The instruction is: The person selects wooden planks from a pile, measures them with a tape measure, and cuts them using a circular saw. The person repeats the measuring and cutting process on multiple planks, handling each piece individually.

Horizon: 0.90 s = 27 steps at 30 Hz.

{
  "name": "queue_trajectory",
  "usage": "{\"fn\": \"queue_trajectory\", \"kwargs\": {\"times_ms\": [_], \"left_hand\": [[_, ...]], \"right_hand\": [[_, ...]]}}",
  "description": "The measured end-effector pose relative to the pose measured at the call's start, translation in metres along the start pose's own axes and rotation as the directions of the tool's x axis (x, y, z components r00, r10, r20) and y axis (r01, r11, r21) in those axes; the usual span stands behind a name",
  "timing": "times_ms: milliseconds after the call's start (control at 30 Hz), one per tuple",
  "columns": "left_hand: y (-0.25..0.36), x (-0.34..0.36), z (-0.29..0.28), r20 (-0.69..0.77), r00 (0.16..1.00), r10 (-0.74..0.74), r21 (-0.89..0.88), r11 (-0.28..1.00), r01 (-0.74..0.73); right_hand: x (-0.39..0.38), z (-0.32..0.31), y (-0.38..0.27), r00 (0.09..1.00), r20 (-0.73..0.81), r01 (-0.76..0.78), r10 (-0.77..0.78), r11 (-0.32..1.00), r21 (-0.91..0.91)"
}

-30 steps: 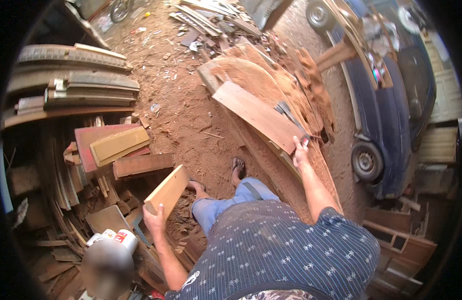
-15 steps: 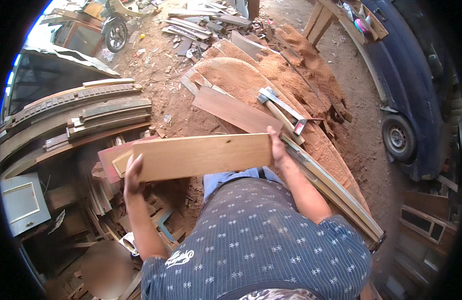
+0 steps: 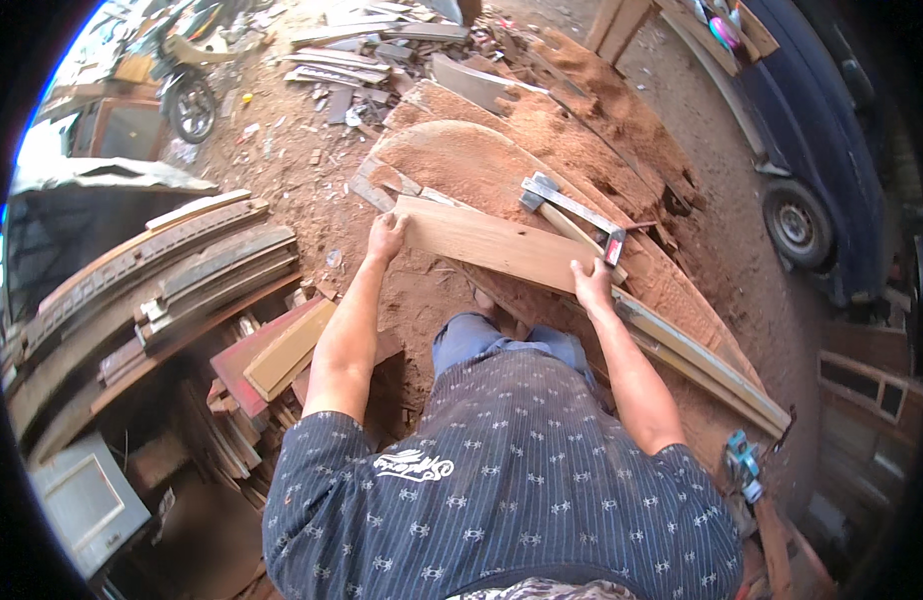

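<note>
My left hand (image 3: 386,236) grips the left end of a pale brown board (image 3: 497,240), and my right hand (image 3: 592,284) grips its near edge toward the right end. The board lies across the top of the wooden planks (image 3: 702,375) along the sawdust-covered slab (image 3: 462,158); whether it rests on them fully I cannot tell. Just beyond its right end are a metal square (image 3: 572,205) and a tool with a pale wooden handle (image 3: 567,228), its head partly hidden by the square.
Stacked planks (image 3: 212,245) and loose offcuts (image 3: 292,355) are at left, scrap wood (image 3: 342,70) and a motorbike (image 3: 192,105) farther back. A dark blue car (image 3: 822,150) stands at right. A teal power tool (image 3: 742,465) sits low at right.
The pale board came from low left, was taken in both hands horizontally, and has moved forward over the darker board, now hidden. My right hand had let go of that darker board.
</note>
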<state>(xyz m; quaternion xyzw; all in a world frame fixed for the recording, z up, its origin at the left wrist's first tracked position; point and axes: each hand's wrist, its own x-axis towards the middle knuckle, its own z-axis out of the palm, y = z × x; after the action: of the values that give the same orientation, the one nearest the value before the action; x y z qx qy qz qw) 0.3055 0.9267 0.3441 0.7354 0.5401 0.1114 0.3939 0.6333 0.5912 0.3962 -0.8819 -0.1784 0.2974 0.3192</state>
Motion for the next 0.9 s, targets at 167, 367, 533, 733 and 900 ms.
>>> {"fn": "queue_trajectory", "kwargs": {"times_ms": [167, 367, 533, 733, 900], "left_hand": [[0.008, 0.020, 0.031, 0.091, 0.995, 0.042, 0.116, 0.992, -0.053], [-0.003, 0.022, 0.021, 0.044, 0.999, -0.022, 0.101, 0.995, 0.018], [-0.007, 0.034, 0.010, 0.121, 0.990, -0.073, 0.067, 0.996, 0.066], [-0.008, 0.035, 0.007, 0.115, 0.987, -0.116, 0.117, 0.988, 0.102], [-0.012, 0.040, 0.005, 0.094, 0.991, -0.096, 0.033, 0.995, 0.093]], "right_hand": [[0.000, 0.015, 0.015, 0.981, -0.075, -0.182, 0.181, 0.983, -0.012], [-0.003, 0.038, 0.028, 0.978, -0.117, -0.170, 0.174, 0.984, 0.044], [-0.010, 0.040, 0.018, 0.978, -0.142, -0.157, 0.156, 0.988, 0.005], [-0.018, 0.031, 0.003, 0.972, 0.036, -0.235, 0.233, 0.970, 0.070], [-0.027, 0.049, 0.006, 0.990, -0.042, -0.131, 0.131, 0.991, 0.001]]}}
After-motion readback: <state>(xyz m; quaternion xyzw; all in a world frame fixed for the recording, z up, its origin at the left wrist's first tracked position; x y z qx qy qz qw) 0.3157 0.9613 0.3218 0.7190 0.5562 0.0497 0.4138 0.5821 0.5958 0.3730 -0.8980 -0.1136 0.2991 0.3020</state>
